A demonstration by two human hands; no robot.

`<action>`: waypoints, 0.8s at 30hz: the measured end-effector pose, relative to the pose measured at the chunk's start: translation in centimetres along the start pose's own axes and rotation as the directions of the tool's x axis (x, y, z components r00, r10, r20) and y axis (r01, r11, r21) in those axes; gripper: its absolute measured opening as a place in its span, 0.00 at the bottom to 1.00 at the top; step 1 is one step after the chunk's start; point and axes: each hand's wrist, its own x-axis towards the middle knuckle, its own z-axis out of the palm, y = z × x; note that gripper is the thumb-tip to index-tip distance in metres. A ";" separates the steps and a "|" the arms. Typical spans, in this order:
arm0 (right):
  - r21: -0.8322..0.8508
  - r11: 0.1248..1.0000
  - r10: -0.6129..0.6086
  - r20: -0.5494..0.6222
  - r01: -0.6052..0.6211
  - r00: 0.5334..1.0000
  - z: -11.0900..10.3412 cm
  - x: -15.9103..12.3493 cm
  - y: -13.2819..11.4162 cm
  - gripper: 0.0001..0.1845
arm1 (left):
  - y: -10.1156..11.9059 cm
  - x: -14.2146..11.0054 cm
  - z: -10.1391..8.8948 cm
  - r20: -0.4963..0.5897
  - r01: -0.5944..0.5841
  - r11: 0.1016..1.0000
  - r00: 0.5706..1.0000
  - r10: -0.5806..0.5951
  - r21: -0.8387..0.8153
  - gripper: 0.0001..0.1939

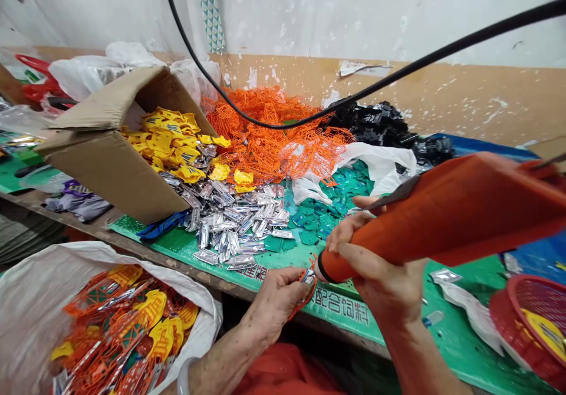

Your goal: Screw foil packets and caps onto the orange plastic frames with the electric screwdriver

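Red clothing (285, 371) fills the bottom edge of the view, and above it the person's forearms (230, 362) reach out past a white sack (39, 277) heaped with orange and yellow plastic pieces (128, 324). The right hand (380, 259) has its grip clamped around a thick orange tapered tube (433, 218), whose narrow, black-banded end points down and to the left. The left hand (276, 303) is closed in a tight pinch on a small orange plastic piece (306, 277), holding it against that narrow end. Beyond them, on a green tabletop (460, 318), lie silver pieces (234, 224), teal pieces (313, 230) and a tangled orange heap (269, 135), with a cardboard box (110, 171) at left and a red basket (526, 318) at right.
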 end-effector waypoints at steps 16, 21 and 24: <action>0.188 0.979 -0.041 -0.183 0.076 0.982 -1.8 1.3 -0.3 0.26 | 1.0 -0.1 -1.0 -0.076 0.044 0.997 0.996 -0.048 -0.059 0.13; -0.071 0.996 -0.081 -0.313 0.061 0.946 -4.6 2.4 2.6 0.20 | 0.3 0.2 -2.2 -0.091 0.080 0.997 0.993 -0.081 -0.010 0.18; -0.093 0.996 -0.039 -0.329 0.009 0.943 -5.4 2.2 4.4 0.19 | -0.2 0.4 -2.3 -0.091 0.086 0.996 0.992 -0.087 -0.009 0.18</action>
